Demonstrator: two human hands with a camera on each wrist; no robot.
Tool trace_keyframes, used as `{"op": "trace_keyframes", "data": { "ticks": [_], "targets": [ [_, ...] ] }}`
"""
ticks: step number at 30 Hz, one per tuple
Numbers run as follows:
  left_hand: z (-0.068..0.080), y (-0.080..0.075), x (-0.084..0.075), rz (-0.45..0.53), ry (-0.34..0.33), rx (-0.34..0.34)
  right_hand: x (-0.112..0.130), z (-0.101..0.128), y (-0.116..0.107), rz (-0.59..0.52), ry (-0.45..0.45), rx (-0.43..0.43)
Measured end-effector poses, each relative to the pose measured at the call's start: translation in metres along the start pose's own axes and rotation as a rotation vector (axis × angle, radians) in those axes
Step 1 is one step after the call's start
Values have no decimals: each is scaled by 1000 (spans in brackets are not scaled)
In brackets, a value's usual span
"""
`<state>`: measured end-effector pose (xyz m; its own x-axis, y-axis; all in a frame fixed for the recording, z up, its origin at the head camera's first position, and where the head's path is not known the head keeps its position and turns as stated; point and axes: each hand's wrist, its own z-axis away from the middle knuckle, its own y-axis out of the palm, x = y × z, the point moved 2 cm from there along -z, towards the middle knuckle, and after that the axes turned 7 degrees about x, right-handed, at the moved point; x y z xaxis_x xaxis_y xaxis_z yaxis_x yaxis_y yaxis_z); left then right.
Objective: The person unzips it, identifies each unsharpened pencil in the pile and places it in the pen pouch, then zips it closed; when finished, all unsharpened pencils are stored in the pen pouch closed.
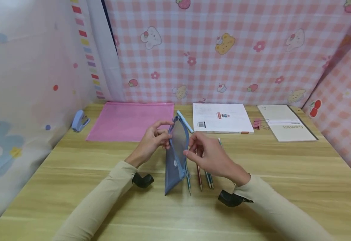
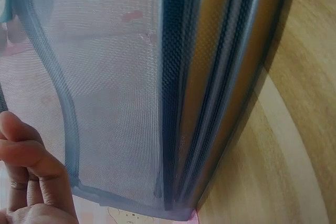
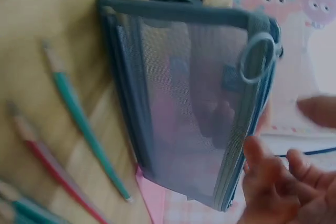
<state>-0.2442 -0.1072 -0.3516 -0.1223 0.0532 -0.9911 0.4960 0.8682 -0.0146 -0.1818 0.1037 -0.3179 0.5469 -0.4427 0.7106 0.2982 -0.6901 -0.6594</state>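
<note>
A blue mesh pencil pouch [image 1: 176,157] stands on edge on the wooden table [image 1: 73,174], tilted. My left hand [image 1: 163,137] pinches its upper far edge; its fingers [image 2: 31,166] show beside the mesh [image 2: 115,77]. My right hand [image 1: 191,146] hovers at the pouch's right side, fingers [image 3: 268,177] loosely spread by the zipper edge and holding nothing. The zipper's ring pull [image 3: 257,59] hangs near the top corner of the pouch [image 3: 194,108]. Several pencils lie right of the pouch: a teal one [image 1: 188,180] [image 3: 79,114] and a red one [image 1: 199,175] [image 3: 47,156].
A pink folder [image 1: 130,120] lies at the back, with a light blue pen [image 1: 184,121], a white book [image 1: 220,117], pink clips [image 1: 257,124] and a cream notebook [image 1: 286,124] beside it. A blue stapler [image 1: 80,120] sits far left. Patterned fabric walls surround the table.
</note>
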Motion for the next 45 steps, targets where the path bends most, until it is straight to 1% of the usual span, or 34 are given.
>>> {"op": "trace_keyframes", "data": {
  "ticks": [3,5,7,8,12,15,19,22,25,27,30,32,34,37,39,41,44,45],
  "targets": [
    [-1,1,-1,4,4,-4,1,12,4,48,-83,86],
    [-2,1,-1,1,2,-7,2,19,7,90,-148,121],
    [-2,1,-2,-4,1,-9,4,23,10,141,-210,133],
    [-2,0,-2,-10,0,-8,6,25,12,162,-227,136],
    [-1,0,-4,-29,-6,-9,8,27,15,183,-279,115],
    [0,0,-4,-43,-18,-6,9,26,16,142,-260,108],
    [1,1,-4,-69,-32,6,8,24,17,-30,-146,159],
    [5,4,-5,-120,-47,31,7,23,19,-152,-72,209],
    [15,9,-8,-211,-55,79,7,21,22,-198,-57,232],
    [25,15,-11,-332,-45,112,8,20,23,-211,-58,233],
    [44,26,-19,-564,20,154,10,19,24,-227,-50,223],
    [58,34,-25,-691,73,156,11,20,26,-237,-44,210],
    [72,41,-30,-742,117,142,13,20,28,-243,-51,194],
    [90,50,-32,-755,156,102,16,19,30,-236,-72,168],
    [99,54,-32,-794,198,70,17,19,32,-223,-85,152],
    [105,58,-31,-878,273,44,19,18,33,-220,-84,141],
    [109,64,-30,-1036,421,-16,22,18,33,-225,-89,130],
    [110,66,-30,-1072,461,-36,22,18,34,-229,-89,128]
  ]
}}
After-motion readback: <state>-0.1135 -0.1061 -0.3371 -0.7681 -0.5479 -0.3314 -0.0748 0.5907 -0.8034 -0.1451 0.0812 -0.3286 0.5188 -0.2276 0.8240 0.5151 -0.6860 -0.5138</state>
